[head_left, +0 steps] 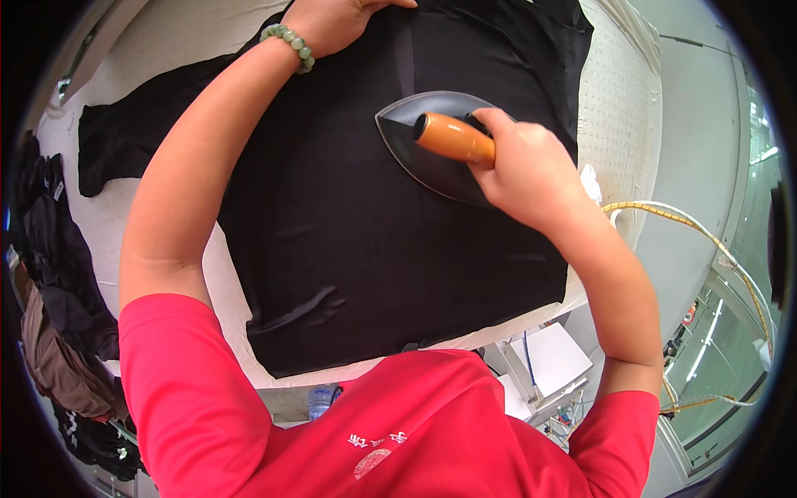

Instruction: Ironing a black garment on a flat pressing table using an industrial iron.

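Observation:
A black garment (390, 257), with one sleeve (124, 137) stretched out to the left, lies spread on a pale padded ironing table (618, 108). My right hand (535, 166) is closed round the orange-brown handle of a clothes iron (440, 187). The iron's dark soleplate rests on the garment, its pointed tip facing left. At the top edge of the view my left hand (332, 21) reaches over the far part of the garment, a green bead bracelet on its wrist. One of its fingers is stretched out along the cloth; the others are cut off by the frame.
Yellow and white hoses (689, 217) curve along the right side. Dark clothes (70, 266) and a brown garment (62, 365) hang or lie at the left edge. Below the table's near edge are a white box (552, 357) and a blue-tinted plastic bottle (322, 402).

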Demonstrator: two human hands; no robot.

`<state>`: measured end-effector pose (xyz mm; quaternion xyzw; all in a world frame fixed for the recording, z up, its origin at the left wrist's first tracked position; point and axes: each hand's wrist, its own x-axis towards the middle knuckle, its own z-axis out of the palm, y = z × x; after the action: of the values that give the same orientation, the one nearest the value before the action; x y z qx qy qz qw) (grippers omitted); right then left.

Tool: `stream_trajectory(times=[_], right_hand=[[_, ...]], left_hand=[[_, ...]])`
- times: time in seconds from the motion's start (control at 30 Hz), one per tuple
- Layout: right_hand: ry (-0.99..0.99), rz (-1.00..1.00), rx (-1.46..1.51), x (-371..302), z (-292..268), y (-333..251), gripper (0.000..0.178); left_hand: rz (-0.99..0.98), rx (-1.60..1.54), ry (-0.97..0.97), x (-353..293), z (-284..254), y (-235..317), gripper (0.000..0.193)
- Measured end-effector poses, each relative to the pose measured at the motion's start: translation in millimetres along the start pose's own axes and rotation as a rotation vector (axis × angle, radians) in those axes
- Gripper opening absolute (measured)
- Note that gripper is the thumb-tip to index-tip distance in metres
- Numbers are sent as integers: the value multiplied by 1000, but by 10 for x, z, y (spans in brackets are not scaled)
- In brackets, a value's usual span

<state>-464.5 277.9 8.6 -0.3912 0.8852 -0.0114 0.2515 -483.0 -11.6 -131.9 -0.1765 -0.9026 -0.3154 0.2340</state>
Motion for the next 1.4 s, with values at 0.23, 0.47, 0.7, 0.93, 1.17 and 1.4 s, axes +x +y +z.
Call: stream_trajectory(times=[0.23, 0.47, 0.7, 0.93, 1.17, 1.4], right_hand=[[78, 23, 26, -87, 35, 45, 48], [185, 118, 150, -346, 39, 62, 46], [46, 45, 76, -337, 270, -185, 39], [39, -67, -15, -1050, 632, -352, 29], [-50, -117, 47, -2113, 1091, -373, 33], [-105, -175, 87, -2805, 1405, -433, 38]], left_hand=[[-42, 19, -48, -20, -64, 211, 23], [-409, 13, 186, -779, -137, 1970, 41], [-658, 411, -103, -1811, 0, 2630, 51], [-575, 397, 0, -1889, -186, 2563, 43], [-634, 209, 177, -2084, -286, 3221, 37], [-709, 76, 203, -2376, -115, 3811, 36]])
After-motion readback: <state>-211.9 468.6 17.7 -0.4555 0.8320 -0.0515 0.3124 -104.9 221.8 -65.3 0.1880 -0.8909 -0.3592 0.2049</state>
